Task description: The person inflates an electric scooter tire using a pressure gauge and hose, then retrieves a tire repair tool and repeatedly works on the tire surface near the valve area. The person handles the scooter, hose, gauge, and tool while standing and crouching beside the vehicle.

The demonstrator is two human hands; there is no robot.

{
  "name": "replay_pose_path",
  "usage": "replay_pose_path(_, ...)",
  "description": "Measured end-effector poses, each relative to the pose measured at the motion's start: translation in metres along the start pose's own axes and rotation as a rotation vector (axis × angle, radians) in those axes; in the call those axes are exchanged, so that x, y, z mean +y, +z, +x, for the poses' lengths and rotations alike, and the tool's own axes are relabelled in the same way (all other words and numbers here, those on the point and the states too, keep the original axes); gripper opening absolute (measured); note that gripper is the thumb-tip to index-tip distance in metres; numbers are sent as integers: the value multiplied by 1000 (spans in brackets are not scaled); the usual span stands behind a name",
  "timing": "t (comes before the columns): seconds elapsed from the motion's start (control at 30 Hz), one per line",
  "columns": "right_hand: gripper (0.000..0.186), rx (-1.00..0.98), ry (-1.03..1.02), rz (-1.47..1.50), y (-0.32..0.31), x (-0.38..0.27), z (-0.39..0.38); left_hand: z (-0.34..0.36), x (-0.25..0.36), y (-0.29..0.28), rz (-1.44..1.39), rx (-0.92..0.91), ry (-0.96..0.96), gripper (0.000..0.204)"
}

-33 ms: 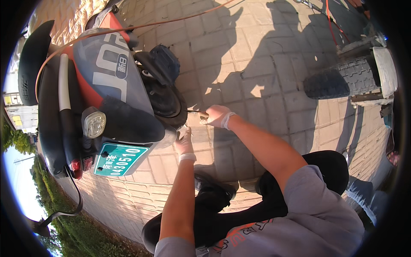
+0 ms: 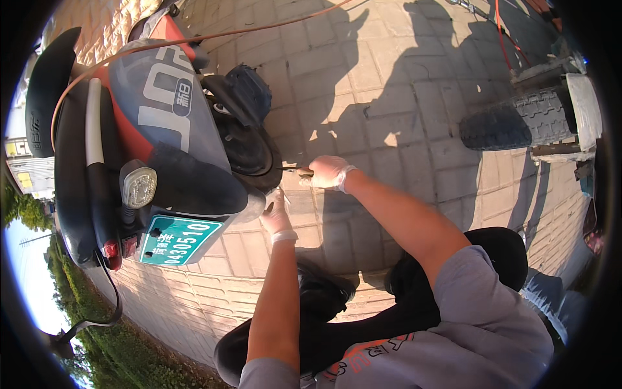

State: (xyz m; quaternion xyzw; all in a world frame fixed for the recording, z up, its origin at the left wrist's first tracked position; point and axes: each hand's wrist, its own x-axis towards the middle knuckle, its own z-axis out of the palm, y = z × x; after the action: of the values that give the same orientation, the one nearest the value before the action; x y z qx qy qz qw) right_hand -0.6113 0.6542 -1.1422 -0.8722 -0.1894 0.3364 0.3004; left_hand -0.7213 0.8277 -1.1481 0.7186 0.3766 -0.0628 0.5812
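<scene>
An electric scooter (image 2: 139, 123) in grey, red and black fills the left side, its dark rear wheel (image 2: 249, 152) facing my hands. My right hand (image 2: 329, 174), in a thin translucent glove, is closed around a slim tool (image 2: 289, 169) with a dark shaft. The shaft points left at the tyre's edge; whether it touches is too small to tell. Just below, my gloved left hand (image 2: 278, 217) has its fingers drawn together by the tyre's lower edge. What they pinch, if anything, is hard to make out.
A green plate (image 2: 181, 240) is fixed to the scooter's rear, near a round lamp (image 2: 138, 187). An orange-brown hose (image 2: 259, 29) crosses over the scooter. Another knobbly tyre (image 2: 518, 120) stands on the right. Brick paving (image 2: 414, 188) lies beneath; my bent knees flank the arms.
Both hands stay by the tyre, with the right still holding the tool. Only slight shifts show: the left hand sits a touch further left, and the right hand a little higher.
</scene>
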Motion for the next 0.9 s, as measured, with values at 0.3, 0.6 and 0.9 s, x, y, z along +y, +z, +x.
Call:
replay_pose_path(0.3,40,-14,-108,-60,-13,-29,-10,35,19,34,-328,583,489,57)
replay_pose_path(0.6,35,-135,-200,-261,-66,-51,-5,32,28,33,-274,595,492,52)
replay_pose_path(0.9,28,-216,-279,-425,-79,-63,27,34,28,30,-237,596,505,47)
